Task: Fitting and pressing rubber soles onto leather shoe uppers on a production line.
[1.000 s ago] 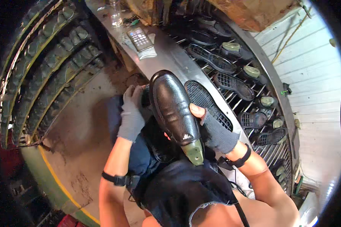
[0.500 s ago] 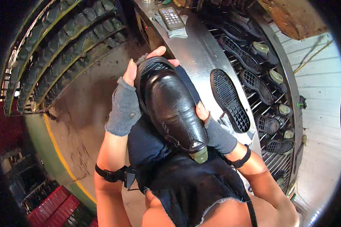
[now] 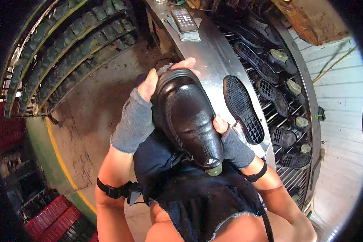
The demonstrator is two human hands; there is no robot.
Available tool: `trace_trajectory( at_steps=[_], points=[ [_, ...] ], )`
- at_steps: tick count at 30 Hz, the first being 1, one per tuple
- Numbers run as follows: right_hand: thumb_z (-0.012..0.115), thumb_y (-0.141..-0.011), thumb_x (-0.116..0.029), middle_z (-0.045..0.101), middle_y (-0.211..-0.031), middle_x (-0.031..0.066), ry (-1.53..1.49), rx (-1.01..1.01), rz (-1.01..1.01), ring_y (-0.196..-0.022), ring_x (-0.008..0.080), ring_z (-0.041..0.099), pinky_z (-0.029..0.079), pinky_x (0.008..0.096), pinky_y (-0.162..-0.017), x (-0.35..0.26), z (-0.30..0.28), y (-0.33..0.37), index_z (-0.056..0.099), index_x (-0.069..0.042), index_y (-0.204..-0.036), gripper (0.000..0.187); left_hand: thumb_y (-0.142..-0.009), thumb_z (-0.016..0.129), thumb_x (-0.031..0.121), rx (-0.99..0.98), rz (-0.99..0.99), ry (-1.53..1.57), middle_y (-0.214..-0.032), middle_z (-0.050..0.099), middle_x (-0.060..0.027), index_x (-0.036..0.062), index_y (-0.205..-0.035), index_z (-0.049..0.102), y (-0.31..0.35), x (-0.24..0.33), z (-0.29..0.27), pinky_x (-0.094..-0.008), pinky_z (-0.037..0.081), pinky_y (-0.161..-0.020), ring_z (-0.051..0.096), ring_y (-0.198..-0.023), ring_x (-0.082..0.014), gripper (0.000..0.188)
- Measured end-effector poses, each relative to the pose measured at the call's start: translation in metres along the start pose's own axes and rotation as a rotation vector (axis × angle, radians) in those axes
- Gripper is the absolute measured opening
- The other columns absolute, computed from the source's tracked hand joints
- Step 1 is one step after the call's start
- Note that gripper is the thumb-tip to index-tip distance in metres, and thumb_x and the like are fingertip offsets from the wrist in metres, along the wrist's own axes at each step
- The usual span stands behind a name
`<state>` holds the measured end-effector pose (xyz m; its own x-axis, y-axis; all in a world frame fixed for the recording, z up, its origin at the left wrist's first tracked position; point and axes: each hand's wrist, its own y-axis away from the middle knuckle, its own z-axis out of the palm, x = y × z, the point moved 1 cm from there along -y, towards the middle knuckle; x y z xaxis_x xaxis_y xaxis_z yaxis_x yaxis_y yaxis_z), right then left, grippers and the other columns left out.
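left hand (image 3: 138,112) and right hand (image 3: 234,144) are both gripping the black shoe (image 3: 189,113) over the lap (image 3: 155,157), attached sole (image 3: 176,73) looks fitted round the toe, can't tell at the heel, loose sole (image 3: 243,105) lying on the bench (image 3: 210,56)

on my feed, i log: wall (image 3: 336,105), white, panelled, right side; floor (image 3: 92,94), grey-brown, stained, left side; yellow line (image 3: 60,155), bordering a green strip (image 3: 39,141); shelving rack (image 3: 74,64), tiered, upper left; bench (image 3: 207,52), smooth metal, shining.
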<state>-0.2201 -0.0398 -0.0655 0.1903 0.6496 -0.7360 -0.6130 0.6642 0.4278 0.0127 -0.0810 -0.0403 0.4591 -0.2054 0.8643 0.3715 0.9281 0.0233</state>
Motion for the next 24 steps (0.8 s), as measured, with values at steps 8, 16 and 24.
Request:
trace_trajectory(
  at_steps=[8,16,24],
  points=[
    [0.058,-0.104,-0.06,0.076,-0.1,0.0066,0.117,-0.074,-0.047,-0.088,0.0136,0.07,0.056,0.0276,-0.079,-0.023,0.028,-0.002,0.074,0.0,-0.118,0.064,-0.066,0.1,0.029,0.103,0.274,-0.489,-0.144,0.06,-0.0121,-0.0002,-0.163,0.03,0.05,0.025,0.011,-0.0367,0.042,-0.117,0.06,-0.13,-0.0205,0.123],
    [0.083,-0.09,-0.05,0.058,-0.061,-0.0007,0.489,0.089,0.177,-0.057,0.0109,0.053,0.042,0.031,-0.052,-0.029,0.034,0.001,0.067,-0.002,-0.066,0.056,-0.062,0.1,0.053,0.119,0.211,0.269,-0.148,0.056,-0.0222,0.0188,-0.168,0.011,0.087,-0.005,-0.019,-0.0498,0.051,-0.112,0.06,-0.133,-0.0349,0.143],
    [0.074,-0.093,-0.025,0.06,-0.083,0.0096,0.803,-0.112,-0.548,-0.072,0.0208,0.062,0.052,0.038,-0.073,0.008,0.005,0.008,0.055,-0.003,-0.137,0.052,-0.06,0.095,0.064,-0.246,0.427,0.368,-0.151,0.051,-0.021,0.0182,-0.161,0.036,0.08,-0.057,-0.029,-0.0493,0.052,-0.111,0.058,-0.133,-0.0347,0.125]
  ],
)
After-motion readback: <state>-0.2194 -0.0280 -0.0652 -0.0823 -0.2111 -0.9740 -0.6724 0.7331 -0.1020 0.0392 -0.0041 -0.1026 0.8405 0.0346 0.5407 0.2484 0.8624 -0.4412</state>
